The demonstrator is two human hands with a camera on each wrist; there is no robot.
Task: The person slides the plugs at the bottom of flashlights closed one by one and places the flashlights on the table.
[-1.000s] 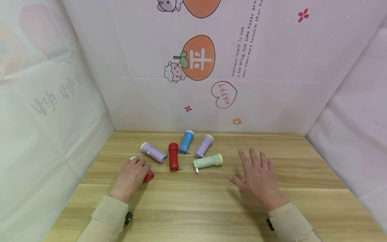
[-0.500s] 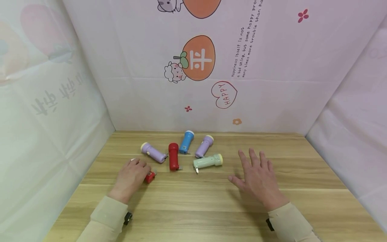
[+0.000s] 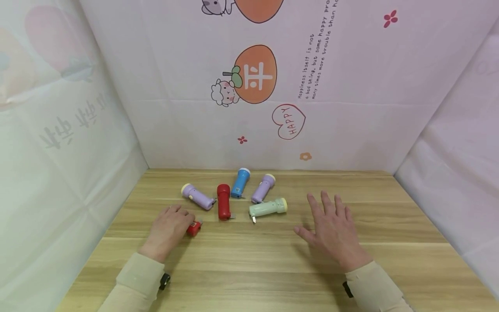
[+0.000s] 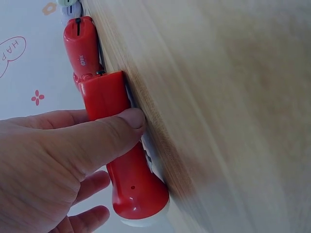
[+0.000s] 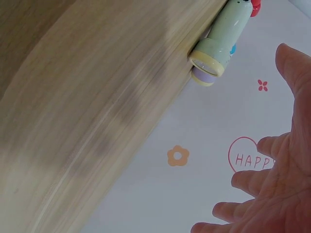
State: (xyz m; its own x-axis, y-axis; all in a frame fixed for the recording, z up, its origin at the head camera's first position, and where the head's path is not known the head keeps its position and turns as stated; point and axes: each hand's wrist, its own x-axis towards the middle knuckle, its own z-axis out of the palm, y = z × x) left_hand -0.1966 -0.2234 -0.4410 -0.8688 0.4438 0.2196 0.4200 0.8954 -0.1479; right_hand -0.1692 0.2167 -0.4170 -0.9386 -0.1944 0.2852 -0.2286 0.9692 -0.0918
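Note:
My left hand (image 3: 170, 227) grips a red flashlight (image 4: 138, 187) on the left of the table. In the left wrist view the thumb lies across its body, with fingers on the far side; its white lens end is at the bottom. In the head view the hand covers most of it, leaving its square base and a small metal prong showing. My right hand (image 3: 336, 232) is held over the right part of the table with spread fingers and nothing in it. Nearest to it lies a pale green flashlight (image 3: 267, 208) with a cream lens ring.
Across the back middle lie a purple flashlight (image 3: 198, 197), another red flashlight (image 3: 224, 202), a blue flashlight (image 3: 240, 183) and a second purple flashlight (image 3: 263, 189). Fold-out prongs stick out of several bases. White printed cloth walls (image 3: 187, 130) border the wooden table (image 3: 249, 268) at back and sides.
The red flashlight in my left hand has turned slightly, and its white end has gone from sight behind the fingers in the head view. The right hand and other flashlights stay put.

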